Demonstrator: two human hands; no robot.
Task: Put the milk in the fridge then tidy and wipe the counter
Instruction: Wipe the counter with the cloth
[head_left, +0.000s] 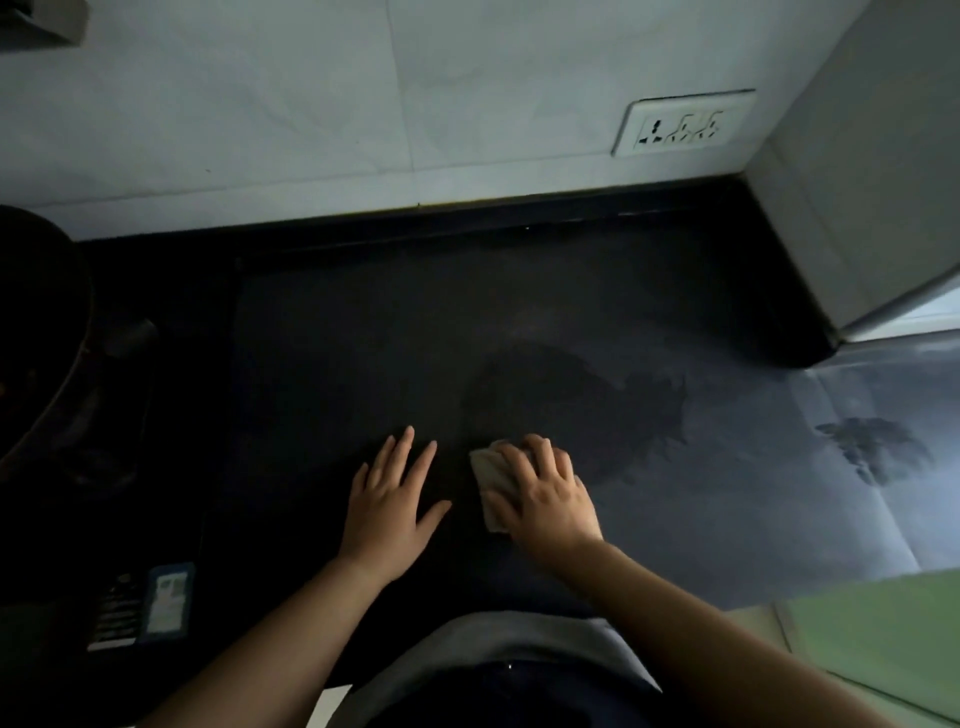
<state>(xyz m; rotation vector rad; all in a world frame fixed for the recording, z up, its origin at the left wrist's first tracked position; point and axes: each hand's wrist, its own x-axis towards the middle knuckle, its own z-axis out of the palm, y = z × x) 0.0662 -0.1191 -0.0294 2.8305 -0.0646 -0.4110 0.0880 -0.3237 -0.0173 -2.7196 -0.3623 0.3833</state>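
Right grip (545, 499) on cloth (491, 483), dark damp counter (363, 338)

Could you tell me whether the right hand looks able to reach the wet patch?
Probably yes: the wet patch lies just beyond the right hand and its cloth, nothing between.

A white tiled wall (260, 104) runs along the far side, with a white socket plate (683, 124) fixed on it toward the right. A dark round pan (36, 338) sits at the left edge, its contents too dim to tell, and a small blue-bordered packet (169, 597) lies at the near left. A pale green surface (883, 639) shows at the near right.
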